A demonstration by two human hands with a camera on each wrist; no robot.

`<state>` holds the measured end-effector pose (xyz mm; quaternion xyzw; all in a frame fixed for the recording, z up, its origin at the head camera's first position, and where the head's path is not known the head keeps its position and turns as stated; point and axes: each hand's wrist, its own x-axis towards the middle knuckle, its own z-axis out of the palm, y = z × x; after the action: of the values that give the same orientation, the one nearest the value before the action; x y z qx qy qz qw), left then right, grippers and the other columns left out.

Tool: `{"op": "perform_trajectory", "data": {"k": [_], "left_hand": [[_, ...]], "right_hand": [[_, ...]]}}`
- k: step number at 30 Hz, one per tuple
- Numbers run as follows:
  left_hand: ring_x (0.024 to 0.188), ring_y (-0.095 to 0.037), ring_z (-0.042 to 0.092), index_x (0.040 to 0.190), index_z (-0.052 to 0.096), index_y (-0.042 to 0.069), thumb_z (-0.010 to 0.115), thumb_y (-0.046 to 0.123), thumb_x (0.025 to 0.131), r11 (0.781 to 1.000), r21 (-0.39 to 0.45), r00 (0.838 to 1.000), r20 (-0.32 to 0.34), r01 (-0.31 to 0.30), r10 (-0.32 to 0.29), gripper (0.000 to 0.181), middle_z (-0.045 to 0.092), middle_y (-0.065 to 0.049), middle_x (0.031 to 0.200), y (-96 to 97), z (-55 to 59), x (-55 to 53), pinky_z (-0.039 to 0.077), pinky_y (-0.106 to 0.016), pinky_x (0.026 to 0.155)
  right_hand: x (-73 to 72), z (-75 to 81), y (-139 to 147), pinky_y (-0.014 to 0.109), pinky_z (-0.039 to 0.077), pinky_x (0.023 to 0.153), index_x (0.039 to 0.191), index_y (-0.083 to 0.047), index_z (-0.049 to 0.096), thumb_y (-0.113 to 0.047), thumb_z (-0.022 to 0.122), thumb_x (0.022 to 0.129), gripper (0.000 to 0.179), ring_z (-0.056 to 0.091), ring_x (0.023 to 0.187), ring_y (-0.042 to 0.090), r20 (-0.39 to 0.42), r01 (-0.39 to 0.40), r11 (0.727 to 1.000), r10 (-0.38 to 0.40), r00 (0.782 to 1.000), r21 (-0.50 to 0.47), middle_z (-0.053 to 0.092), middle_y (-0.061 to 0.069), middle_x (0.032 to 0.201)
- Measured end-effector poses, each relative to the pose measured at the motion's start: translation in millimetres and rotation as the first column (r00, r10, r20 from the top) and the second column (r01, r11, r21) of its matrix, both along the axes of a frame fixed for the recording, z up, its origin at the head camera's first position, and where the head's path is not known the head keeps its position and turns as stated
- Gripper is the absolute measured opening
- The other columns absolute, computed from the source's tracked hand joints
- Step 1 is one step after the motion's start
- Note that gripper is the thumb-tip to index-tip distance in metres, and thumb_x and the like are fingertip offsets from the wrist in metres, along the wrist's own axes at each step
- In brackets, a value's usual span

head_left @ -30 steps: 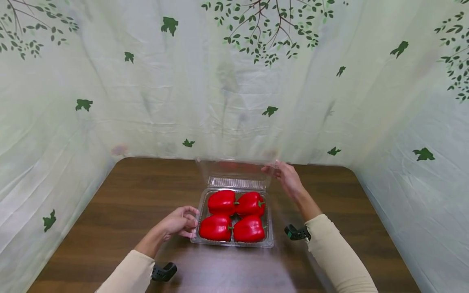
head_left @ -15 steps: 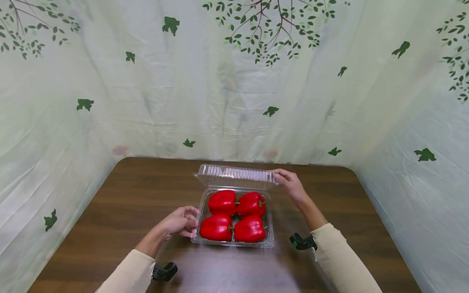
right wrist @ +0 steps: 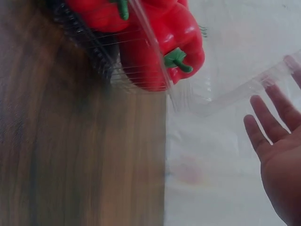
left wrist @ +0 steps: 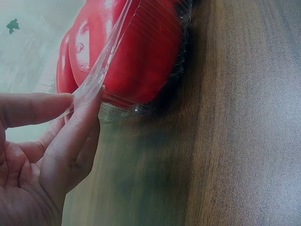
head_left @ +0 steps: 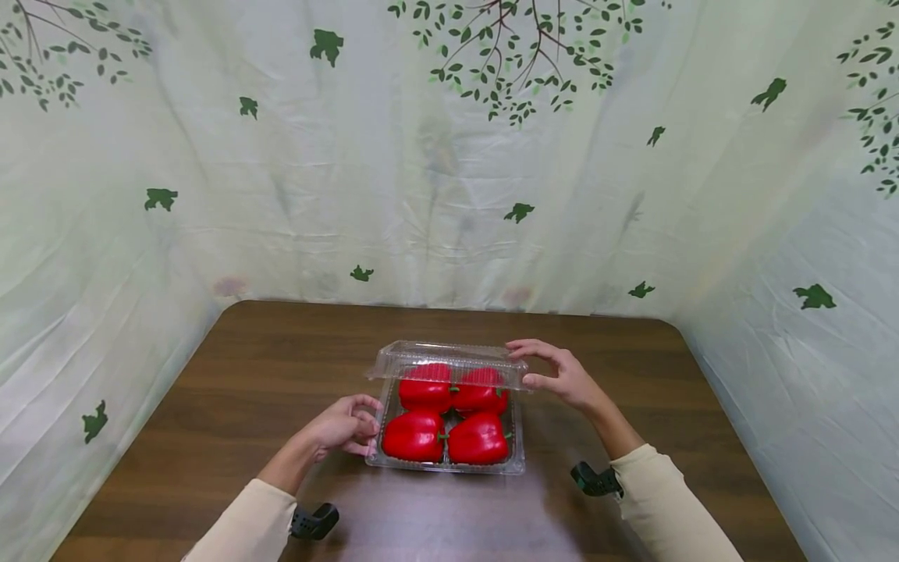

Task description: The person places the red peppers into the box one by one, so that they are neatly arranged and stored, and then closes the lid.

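Note:
A clear plastic clamshell container (head_left: 516, 468) holds several red bell peppers (head_left: 413, 437) with green stems. Its hinged lid (head_left: 449, 353) leans forward over the back peppers, part-way down. At the container's left side, my left hand (head_left: 340, 425) pinches the rim (left wrist: 94, 82) between thumb and fingers. My right hand (head_left: 565, 381) is at the lid's right end, thumb apart from the fingers. In the right wrist view, its straight fingers (right wrist: 268, 117) are spread along the lid's edge, some touching it; the thumb is out of sight.
A brown wood-grain table (head_left: 281, 351) lies under the container. Pale curtains (head_left: 435, 195) with leaf patterns hang behind it and on both sides. Each wrist carries a black camera band (head_left: 595, 479).
The lid has swung from upright at the back forward and down over the back peppers. My right hand has moved with it, its fingers spreading from their hold. The left hand stays put.

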<state>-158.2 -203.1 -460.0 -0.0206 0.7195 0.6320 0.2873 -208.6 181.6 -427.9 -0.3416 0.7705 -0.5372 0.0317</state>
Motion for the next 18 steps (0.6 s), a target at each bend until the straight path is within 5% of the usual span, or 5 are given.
{"op": "perform_trajectory", "data": {"k": [7, 18], "left_hand": [[0.068, -0.022, 0.062, 0.129, 0.036, -0.007, 0.052, -0.003, 0.092, 1.000, -0.015, 1.000, -0.018, -0.005, 0.005, 0.040, 0.059, -0.014, 0.090, -0.5, 0.3, 0.8, 0.060, -0.036, 0.065], [0.071, -0.022, 0.062, 0.135, 0.034, -0.007, 0.055, 0.001, 0.093, 1.000, -0.012, 1.000, -0.016, 0.008, -0.008, 0.047, 0.060, -0.015, 0.090, -2.6, -1.9, 2.1, 0.059, -0.036, 0.067]], "right_hand": [[19.9, 20.9, -2.7, 0.064, 0.041, 0.097, 0.118, 0.005, 0.061, -0.007, 0.069, 0.079, 0.042, 0.045, 0.125, 0.042, -0.052, -0.025, 0.993, 0.031, 0.998, 0.115, 0.052, 0.026, 0.133], [19.4, -16.7, 6.4, 0.065, 0.042, 0.095, 0.123, -0.013, 0.063, -0.028, 0.076, 0.076, 0.051, 0.040, 0.132, 0.031, -0.098, -0.043, 0.974, 0.067, 0.993, 0.221, 0.049, 0.010, 0.140]]}}
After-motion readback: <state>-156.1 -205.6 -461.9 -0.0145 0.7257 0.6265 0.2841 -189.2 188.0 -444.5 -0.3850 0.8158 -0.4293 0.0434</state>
